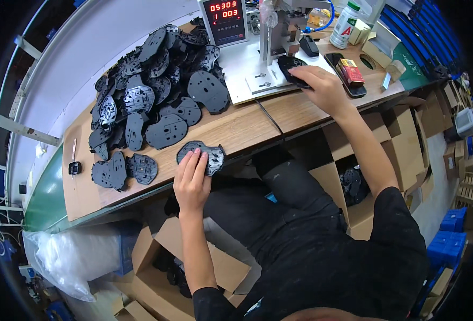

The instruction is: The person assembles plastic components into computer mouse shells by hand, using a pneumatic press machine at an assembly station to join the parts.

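Observation:
My left hand (192, 179) is at the bench's front edge, its fingers lying over a flat black plastic part (214, 159) with rounded ends; the thumb is mostly hidden. Farther right, my right hand (324, 88) grips the near edge of another black plastic part (290, 65), which sits under the head of a bench press (271, 37) on its white base plate (237, 80). Beyond my left hand rises a heap of similar black parts (159, 85). A couple more parts (109, 170) rest at the bench's left.
A counter box with red digits (224, 21) stands beside the press. On the right are a phone (356, 91), a small red box (350, 72) and a white bottle (346, 25). Open cartons (161, 299) holding black parts flank my legs. A cable (268, 115) crosses the bench edge.

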`<state>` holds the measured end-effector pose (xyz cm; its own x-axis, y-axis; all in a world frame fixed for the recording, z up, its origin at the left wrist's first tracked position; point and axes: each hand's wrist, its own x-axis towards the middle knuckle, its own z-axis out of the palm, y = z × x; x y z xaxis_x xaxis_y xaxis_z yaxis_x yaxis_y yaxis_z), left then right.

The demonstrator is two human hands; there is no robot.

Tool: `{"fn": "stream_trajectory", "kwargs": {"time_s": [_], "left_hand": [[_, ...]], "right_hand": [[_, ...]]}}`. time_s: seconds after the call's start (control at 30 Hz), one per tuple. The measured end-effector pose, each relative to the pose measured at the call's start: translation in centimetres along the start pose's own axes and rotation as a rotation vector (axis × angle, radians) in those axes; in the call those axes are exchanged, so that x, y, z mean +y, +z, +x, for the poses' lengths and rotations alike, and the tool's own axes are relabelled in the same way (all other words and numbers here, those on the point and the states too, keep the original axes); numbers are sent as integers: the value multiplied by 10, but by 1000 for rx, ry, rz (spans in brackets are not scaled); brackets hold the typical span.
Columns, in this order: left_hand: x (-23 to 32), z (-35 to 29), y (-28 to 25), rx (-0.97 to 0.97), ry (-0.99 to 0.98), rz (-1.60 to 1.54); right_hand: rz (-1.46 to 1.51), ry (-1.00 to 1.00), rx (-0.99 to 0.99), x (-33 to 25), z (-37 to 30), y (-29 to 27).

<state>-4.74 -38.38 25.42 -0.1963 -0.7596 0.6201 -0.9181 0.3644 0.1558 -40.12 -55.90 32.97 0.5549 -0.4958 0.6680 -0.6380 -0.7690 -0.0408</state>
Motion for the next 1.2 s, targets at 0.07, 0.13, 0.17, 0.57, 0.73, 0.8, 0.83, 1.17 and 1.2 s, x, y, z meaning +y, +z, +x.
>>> {"fn": "stream_trajectory", "kwargs": {"time_s": [0.07,0.13,0.17,0.57,0.73,0.8,0.83,1.17,1.2], "left_hand": [[6,3,-1,-24,3,2],[14,4,2,-56,19,-29],[20,6,4,-47,31,-21],[38,12,17,-89,40,-101],[32,5,14,-74,17,-64],[33,2,11,-55,1,-46],[33,3,9,-67,-2,-31],[34,-13,-10,-25,-106,-17],[34,-13,-10,4,-112,-35]], "right_hand": [[6,-26,-18,3,0,1],[13,-56,-40,7,-2,-3],[20,-58,-32,10,-2,-3],[109,-42,-174,27,-1,-6],[85,-17,-244,23,9,-14],[101,-34,-262,20,11,-11],[72,-50,-261,17,10,-10],[118,-24,-228,19,5,-9],[125,-29,-230,19,5,-9]]}}
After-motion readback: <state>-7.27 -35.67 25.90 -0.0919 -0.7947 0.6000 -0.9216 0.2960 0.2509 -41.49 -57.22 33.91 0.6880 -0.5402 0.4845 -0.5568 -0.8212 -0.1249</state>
